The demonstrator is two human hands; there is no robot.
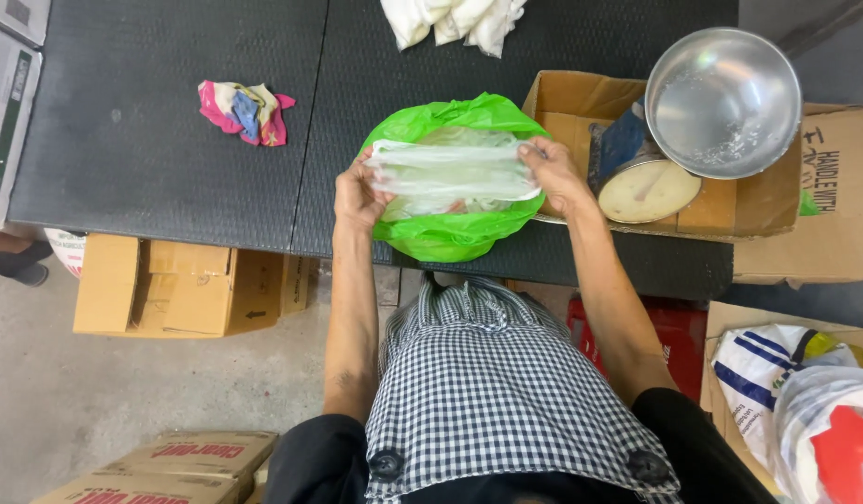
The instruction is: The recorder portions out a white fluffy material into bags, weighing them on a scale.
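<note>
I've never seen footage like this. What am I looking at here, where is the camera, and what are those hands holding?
There is no machine: a person wears a camera on the head, looking down at their own two hands. The left hand and right hand hold a clear plastic bag stretched between them, above a green plastic bag on a dark table. Also there: a colourful cloth, white bags, and a cardboard box holding a scale with a metal bowl.
</note>
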